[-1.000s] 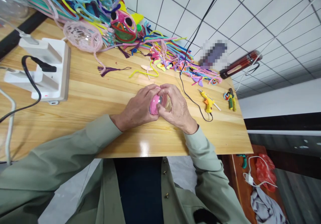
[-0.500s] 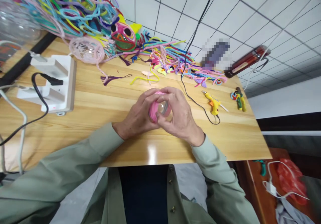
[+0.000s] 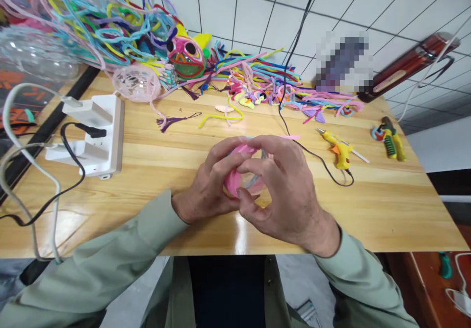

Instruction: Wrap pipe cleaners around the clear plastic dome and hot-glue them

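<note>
Near the front middle of the table, both hands are around a clear, round plastic ball with pink fuzzy pipe cleaner on its left side. My left hand cups it from the left, fingers curled over the pink part. My right hand grips from the right, its thumb and bent fingers pressing at the edge of the pink strip. A pink strip end sticks out behind the right knuckles. Much of the ball is covered by the fingers.
To the right lie a yellow glue gun and pliers. Colourful pipe cleaners pile up along the wall, with a decorated ball among them. A white power strip with cables stands left; a black cord crosses the table.
The view has shifted, so the table items appear farther right. My right hand looks larger and its fingers have moved over the ball. Both hands keep hold of it.
</note>
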`<act>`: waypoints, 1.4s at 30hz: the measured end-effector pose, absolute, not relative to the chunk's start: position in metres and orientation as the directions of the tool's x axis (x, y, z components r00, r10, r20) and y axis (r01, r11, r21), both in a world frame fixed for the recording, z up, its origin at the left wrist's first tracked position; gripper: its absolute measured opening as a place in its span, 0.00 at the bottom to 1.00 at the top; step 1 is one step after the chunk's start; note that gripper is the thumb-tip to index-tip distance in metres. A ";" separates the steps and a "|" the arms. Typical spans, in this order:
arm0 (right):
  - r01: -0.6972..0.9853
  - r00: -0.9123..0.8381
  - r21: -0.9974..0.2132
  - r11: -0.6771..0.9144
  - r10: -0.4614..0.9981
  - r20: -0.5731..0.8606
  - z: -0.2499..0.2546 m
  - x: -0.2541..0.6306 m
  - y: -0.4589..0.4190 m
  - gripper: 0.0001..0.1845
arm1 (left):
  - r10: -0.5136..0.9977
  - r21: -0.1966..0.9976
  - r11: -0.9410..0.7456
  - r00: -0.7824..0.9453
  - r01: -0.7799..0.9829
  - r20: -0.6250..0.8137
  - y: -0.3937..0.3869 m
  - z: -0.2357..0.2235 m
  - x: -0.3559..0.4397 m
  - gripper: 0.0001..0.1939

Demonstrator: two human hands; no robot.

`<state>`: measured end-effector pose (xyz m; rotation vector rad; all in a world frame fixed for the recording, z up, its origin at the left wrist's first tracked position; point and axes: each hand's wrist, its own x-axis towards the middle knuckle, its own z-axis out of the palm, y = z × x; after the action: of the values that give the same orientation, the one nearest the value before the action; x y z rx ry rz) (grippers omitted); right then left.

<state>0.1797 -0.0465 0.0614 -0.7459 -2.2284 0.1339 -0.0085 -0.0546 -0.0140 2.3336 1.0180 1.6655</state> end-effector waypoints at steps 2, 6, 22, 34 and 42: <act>0.471 -0.538 -0.322 0.821 0.557 0.632 0.062 0.180 -0.047 0.21 | 0.586 0.456 -0.755 0.173 0.470 0.791 -0.055 -0.014 -0.008 0.38; 0.493 -0.542 -0.301 0.816 0.559 0.628 0.060 0.181 -0.045 0.19 | 0.614 0.474 -0.729 0.167 0.494 0.771 -0.055 -0.013 -0.007 0.38; 0.483 -0.554 -0.364 0.797 0.599 0.577 0.055 0.186 -0.038 0.21 | 0.707 0.545 -0.672 0.215 0.502 0.674 -0.054 -0.022 -0.009 0.37; 0.439 -0.490 -0.383 0.813 0.574 0.657 0.041 0.190 -0.033 0.41 | 0.575 0.432 -0.760 0.192 0.486 0.796 -0.048 -0.024 -0.009 0.40; 0.459 -0.459 -0.392 0.797 0.590 0.664 0.034 0.196 -0.036 0.48 | 0.527 0.356 -0.754 0.186 0.552 0.829 -0.046 -0.026 -0.008 0.38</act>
<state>0.1958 -0.0359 0.0341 -0.7737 -2.1329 0.1968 -0.0083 -0.0460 -0.0255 2.4365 1.1087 1.6877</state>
